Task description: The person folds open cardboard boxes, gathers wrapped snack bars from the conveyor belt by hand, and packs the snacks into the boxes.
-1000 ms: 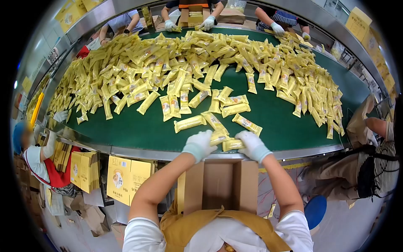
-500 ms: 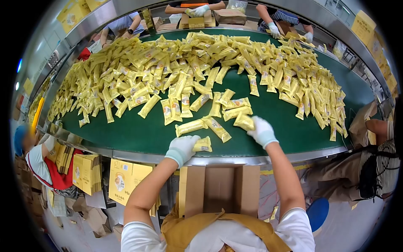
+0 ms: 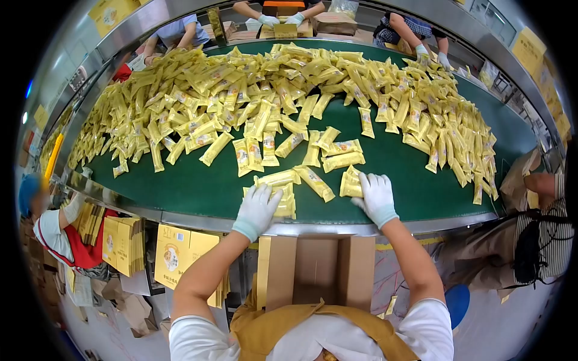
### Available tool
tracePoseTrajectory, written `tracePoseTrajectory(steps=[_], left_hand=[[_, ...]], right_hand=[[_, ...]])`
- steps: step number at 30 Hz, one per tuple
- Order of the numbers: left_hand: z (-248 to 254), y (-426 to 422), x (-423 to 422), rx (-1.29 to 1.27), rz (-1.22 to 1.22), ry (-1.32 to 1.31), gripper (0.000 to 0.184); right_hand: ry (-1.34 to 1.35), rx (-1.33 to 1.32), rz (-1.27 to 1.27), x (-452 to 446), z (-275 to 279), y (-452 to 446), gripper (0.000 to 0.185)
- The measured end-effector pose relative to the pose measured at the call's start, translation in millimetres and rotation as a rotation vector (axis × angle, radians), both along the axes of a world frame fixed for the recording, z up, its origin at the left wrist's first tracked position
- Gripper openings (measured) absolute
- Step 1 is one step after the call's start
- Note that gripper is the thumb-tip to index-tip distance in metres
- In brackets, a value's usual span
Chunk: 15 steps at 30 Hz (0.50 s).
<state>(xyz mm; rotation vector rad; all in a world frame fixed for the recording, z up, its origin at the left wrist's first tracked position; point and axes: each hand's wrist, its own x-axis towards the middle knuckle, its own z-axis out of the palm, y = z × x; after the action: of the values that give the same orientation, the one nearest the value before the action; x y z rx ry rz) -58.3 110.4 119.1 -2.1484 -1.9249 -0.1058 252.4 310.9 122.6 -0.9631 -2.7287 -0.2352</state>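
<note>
Bright, even indoor light, small glints on the yellow packets, strong fisheye curvature, black corners.

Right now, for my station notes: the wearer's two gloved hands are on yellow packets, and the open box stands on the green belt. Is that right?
Not quite: the head view shows the open box off the green belt, between its near edge and the wearer's apron. The gloved left hand and right hand are indeed on yellow packets.
</note>
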Motion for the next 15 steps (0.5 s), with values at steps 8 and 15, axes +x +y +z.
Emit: tracePoseTrajectory(steps=[8,15], left_hand=[[40,9,11,-0.351,0.187,-0.172,0.104],[23,-6,4,-0.331,0.174,-0.234,0.105]], right_hand=[[-0.265,-0.403,-0.256,-11,27,9,0.103],[0.252,-0.928,-0.095,-72,66,12,0.084]])
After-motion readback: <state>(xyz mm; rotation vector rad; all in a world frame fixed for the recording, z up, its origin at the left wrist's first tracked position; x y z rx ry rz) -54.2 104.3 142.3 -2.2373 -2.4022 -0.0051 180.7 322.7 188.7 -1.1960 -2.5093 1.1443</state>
